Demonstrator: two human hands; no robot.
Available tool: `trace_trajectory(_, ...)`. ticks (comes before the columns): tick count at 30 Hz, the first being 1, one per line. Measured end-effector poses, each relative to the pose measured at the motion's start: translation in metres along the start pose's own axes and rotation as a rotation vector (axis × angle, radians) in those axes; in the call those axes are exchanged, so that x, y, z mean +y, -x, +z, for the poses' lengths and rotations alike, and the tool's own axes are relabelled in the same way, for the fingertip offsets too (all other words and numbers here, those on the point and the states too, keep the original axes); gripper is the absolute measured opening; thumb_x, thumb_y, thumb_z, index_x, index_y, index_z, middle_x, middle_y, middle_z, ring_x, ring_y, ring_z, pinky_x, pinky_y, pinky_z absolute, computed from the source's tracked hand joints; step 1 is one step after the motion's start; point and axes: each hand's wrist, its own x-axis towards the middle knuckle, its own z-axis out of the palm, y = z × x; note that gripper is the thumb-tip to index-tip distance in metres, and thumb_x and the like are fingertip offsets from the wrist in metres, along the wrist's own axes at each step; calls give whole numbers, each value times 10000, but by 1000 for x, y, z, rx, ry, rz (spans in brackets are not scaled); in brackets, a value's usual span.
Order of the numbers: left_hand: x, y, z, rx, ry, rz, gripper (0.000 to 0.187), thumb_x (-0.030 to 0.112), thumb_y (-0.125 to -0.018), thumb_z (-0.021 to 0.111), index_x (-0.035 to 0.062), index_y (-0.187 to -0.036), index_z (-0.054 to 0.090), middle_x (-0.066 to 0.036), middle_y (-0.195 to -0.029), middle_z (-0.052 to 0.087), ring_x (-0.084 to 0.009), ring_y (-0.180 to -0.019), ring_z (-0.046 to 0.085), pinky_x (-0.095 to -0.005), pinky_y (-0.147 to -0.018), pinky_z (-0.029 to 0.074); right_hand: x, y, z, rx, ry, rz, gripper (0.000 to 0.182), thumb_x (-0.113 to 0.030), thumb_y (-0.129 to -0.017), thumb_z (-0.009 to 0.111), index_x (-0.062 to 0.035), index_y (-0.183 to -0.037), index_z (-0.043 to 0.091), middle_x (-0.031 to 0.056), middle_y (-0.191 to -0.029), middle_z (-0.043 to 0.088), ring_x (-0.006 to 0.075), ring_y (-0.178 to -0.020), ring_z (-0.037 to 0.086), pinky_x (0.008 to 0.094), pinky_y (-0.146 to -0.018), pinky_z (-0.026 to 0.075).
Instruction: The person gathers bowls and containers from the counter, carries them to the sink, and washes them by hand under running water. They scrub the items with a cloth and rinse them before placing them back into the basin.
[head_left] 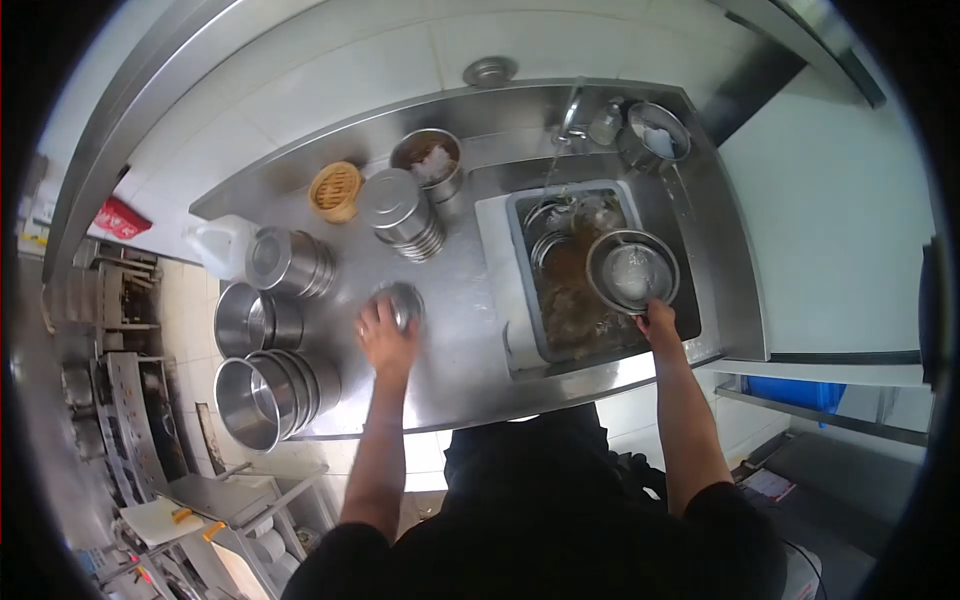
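My right hand (657, 320) grips the near rim of a round metal bowl (670, 270) over the sink basin, with a whitish, shiny patch in its middle. To the left, my left hand (386, 335) has its fingers over the left side of a small round metal bowl (408, 305) at the steel counter (450, 340). Below the right-hand bowl, a grey plastic tub (530, 290) stands in the sink, filled with murky brownish water and several metal dishes.
Stacked metal pots (250, 400) line the counter's left edge, near lidded containers (290, 262) and a white jug (222, 245). A bamboo steamer (336, 192), a lidded stack (398, 205) and a pot (428, 150) stand behind. A faucet (572, 125) and another pot (655, 135) are at the back.
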Motion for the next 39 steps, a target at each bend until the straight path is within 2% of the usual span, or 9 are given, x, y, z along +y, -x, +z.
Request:
trace_trajectory(9,17,118,17,53,2,-288,760,281,-727,870,49,-1344,493,-301,-1472,408,-475,-1402,384,-553,-1147,359,32,-138,12,-228,371,10,414,-237,-893,705,43,-1182,607,187,-1034,645,288,-852,688,371,-584,596)
trace_trajectory(12,-5,115,11,93,-99,-413,734,290,-773,849,47,-1365,490,-305,-1487,398,-474,-1405,387,-520,-1167,356,-33,-96,23,-181,652,-214,619,-250,-883,716,79,-1362,500,237,-1195,629,336,-1030,671,434,-771,611)
trace_trajectory(15,4,100,4,61,-235,-452,738,289,-793,827,68,-1406,483,-249,-1524,399,-440,-1419,391,-534,-1177,335,-53,-107,37,40,1275,-867,795,-271,-878,715,77,-1500,365,282,-1423,525,403,-1287,550,469,-1065,489)
trace_trajectory(17,40,83,2,123,-421,-442,722,286,-809,811,77,-1420,490,-222,-1530,411,-421,-1426,394,-546,-1180,324,-81,-84,74,-59,1159,-1077,777,-256,-904,674,68,-1530,346,254,-1613,321,388,-1509,282,448,-1259,216)
trace_trajectory(20,79,63,54,267,-176,-241,672,253,-832,780,96,-1427,508,-205,-1523,434,-404,-1437,390,-565,-1180,311,-159,-16,153,-170,940,-1452,756,-236,-931,640,59,-1549,319,216,-1630,306,360,-1509,303,482,-1254,226)
trace_trajectory(24,217,22,104,10,312,153,411,182,-870,727,98,-1263,641,-204,-1391,570,-426,-1336,495,-515,-1129,392,-178,-35,230,-182,1017,-1579,750,-264,-941,644,53,-1547,333,161,-1667,238,334,-1534,249,522,-1260,192)
trace_trajectory(28,318,-15,154,-489,380,93,604,353,-888,742,65,-1380,544,-234,-1413,546,-411,-1329,515,-454,-1084,466,-157,-72,216,-250,1219,-1510,727,-273,-936,652,50,-1527,379,147,-1682,200,337,-1542,222,533,-1259,176)
trace_trajectory(34,406,-68,219,-411,199,89,894,515,-855,749,66,-1531,373,-257,-1493,473,-401,-1386,479,-455,-1077,480,-236,-56,169,-19,904,-1680,475,-223,-926,630,-18,-1351,581,208,-1492,492,395,-1316,530,525,-1104,431)
trace_trajectory(39,416,-104,286,-740,12,8,699,388,-868,726,74,-1440,474,-233,-1488,505,-398,-1292,577,-455,-1017,523,-359,-102,154,115,1363,-1056,364,-193,-947,575,-38,-1265,659,199,-1237,695,357,-1100,697,469,-906,571)
